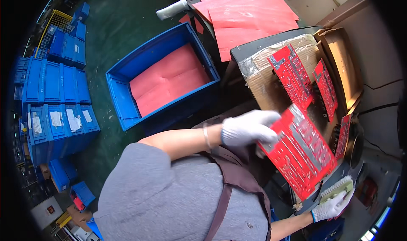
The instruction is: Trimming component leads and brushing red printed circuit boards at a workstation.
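My left hand (250,128), in a white knit glove, is closed on the edge of a red circuit board (307,145) with silvery tracks and solder points. The board is tilted, solder side up, in front of my body. Down at the lower right, my gloved right hand (333,206) grips a scrubbing brush (338,188) with a pale green back and white bristles. Brush and board are apart. Beyond the held board, similar red circuit boards (292,78) stand or lean on a cardboard-covered table (260,67); another leaning board (342,136) is farther right.
A blue bin (111,88) lined with pink sheets (169,78) stands to the left. More pink sheets (250,18) lie stacked at the far side, near a plastic-wrapped roll (171,9). An open cardboard box (339,63) borders the table's right. Stacked blue crates (57,82) line the left.
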`<state>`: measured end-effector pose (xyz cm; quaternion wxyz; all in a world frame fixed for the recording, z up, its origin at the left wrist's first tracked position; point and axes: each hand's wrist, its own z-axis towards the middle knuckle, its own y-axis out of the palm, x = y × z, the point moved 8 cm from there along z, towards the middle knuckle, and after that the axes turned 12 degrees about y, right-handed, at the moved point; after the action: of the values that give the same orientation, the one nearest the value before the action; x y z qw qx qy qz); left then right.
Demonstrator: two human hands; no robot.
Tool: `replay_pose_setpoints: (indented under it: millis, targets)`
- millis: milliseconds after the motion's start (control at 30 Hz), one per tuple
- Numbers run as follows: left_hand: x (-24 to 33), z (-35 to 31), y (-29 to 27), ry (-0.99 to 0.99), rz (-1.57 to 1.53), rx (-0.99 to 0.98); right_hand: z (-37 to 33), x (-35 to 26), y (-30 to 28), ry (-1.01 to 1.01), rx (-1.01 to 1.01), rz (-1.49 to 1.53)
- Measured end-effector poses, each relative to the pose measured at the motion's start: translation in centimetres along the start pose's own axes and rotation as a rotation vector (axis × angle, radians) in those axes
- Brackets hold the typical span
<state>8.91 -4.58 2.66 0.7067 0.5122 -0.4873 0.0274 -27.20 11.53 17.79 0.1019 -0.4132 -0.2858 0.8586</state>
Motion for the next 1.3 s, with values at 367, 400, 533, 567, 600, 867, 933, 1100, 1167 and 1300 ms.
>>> replay_pose_setpoints:
  millis: [367,400,533,567,600,867,933,1100,1167,1300]
  targets:
    - [17.1,-23.9,-24.6,0.582,0.113,1.028,-1.9,-5.1,6.9,-0.016,-0.204,0.218]
    - [17.4,-25.8,-26.4,0.521,0.238,1.108,-2.0,-5.3,7.2,-0.029,-0.212,0.179]
    - [18.4,-24.6,-29.6,0.096,0.937,1.426,-1.8,-3.5,7.4,0.015,-0.231,0.202]
    - [18.8,-23.8,-30.2,-0.078,1.299,1.360,-1.7,-3.3,7.6,0.024,-0.237,0.186]
    - [18.7,-22.5,-31.5,-0.202,1.678,1.242,-1.7,-3.0,7.7,0.033,-0.242,0.171]
    - [7.1,-5.0,-37.7,-0.667,1.959,0.680,-2.2,-1.8,7.1,0.058,-0.261,0.061]
    - [2.5,-2.4,-40.6,-0.693,1.856,0.698,-2.3,-1.9,7.0,0.051,-0.266,0.039]
    - [-4.8,-3.7,-53.1,-0.615,1.814,0.492,-2.0,-0.5,6.4,0.102,-0.290,0.054]
    - [-3.4,-0.1,-46.3,-0.434,1.739,0.523,-3.4,-0.4,5.5,0.102,-0.232,-0.033]
    - [1.0,-3.9,-41.0,-0.506,1.832,0.298,-4.0,1.3,6.8,0.120,-0.284,0.057]
